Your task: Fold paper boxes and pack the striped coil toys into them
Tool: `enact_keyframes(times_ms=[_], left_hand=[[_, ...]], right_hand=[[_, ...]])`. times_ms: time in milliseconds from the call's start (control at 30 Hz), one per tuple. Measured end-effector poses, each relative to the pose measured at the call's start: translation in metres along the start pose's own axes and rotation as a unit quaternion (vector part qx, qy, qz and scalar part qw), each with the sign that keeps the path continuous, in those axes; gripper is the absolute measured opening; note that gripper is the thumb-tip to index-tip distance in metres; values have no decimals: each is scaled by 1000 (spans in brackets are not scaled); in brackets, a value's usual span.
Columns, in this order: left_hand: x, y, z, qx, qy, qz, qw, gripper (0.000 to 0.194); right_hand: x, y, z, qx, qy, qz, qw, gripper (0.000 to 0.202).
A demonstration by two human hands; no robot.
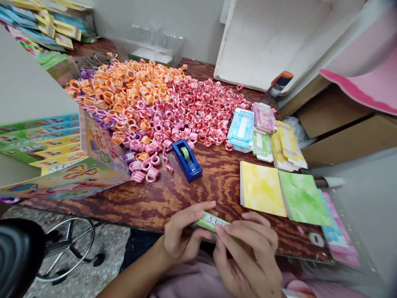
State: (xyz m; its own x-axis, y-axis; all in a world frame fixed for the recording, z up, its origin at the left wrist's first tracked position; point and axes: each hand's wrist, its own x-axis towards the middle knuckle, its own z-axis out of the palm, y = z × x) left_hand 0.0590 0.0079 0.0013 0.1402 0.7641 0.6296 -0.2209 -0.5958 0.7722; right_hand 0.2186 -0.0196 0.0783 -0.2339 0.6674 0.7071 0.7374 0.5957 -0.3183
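Note:
Both hands are at the front edge of the table, holding one small green printed box (211, 221). My left hand (186, 231) grips its left end between thumb and fingers. At the right end, the fingers of my right hand (248, 252) are closed on the box and cover much of it. Only a narrow green face with white-and-purple lettering shows; the rest is hidden. Just beyond the hands stands a blue tape dispenser (187, 159) with a roll of greenish tape. To the right lie a yellow card stack (263, 188) and a green card stack (305, 195).
A large heap of striped rings (149, 99), orange, pink and red, covers the table's back. Blue folded cards (242, 129) and yellow cards (288, 142) sit at right. A printed display carton (102, 145) stands at left, a clear tray (151, 45) behind. A wheeled stool (68, 244) is at lower left.

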Motion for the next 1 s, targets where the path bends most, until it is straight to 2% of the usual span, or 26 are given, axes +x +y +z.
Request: enact_keyframes(times_ms=[167, 233, 433, 567, 733, 833, 900, 933, 1000], left_hand=[[1, -1, 0, 32, -4, 20, 999, 52], [1, -3, 0, 39, 2, 24, 999, 51], [4, -3, -1, 71, 20, 60, 995, 49], [6, 5, -9, 74, 35, 43, 996, 58], [7, 13, -10, 120, 44, 71, 989, 56], [9, 19, -6, 133, 95, 77, 983, 48], [11, 23, -6, 130, 157, 40, 978, 37], [13, 24, -9, 133, 189, -7, 973, 30], [15, 22, -18, 143, 226, -148, 952, 15]], right_hand=[[8, -3, -5, 13, -90, -33, 995, 25], [8, -4, -5, 9, -96, -40, 995, 27], [8, -1, -6, 70, -120, -1, 990, 36], [-2, 7, -1, 115, -82, 65, 988, 51], [-35, 8, 19, 164, -4, 95, 982, 73], [-51, 4, 29, 180, -12, 154, 972, 80], [-54, 3, 33, 208, -14, 221, 953, 77], [-53, 4, 35, 235, -19, 247, 940, 72], [-48, 9, 38, 292, -63, 259, 918, 52]])
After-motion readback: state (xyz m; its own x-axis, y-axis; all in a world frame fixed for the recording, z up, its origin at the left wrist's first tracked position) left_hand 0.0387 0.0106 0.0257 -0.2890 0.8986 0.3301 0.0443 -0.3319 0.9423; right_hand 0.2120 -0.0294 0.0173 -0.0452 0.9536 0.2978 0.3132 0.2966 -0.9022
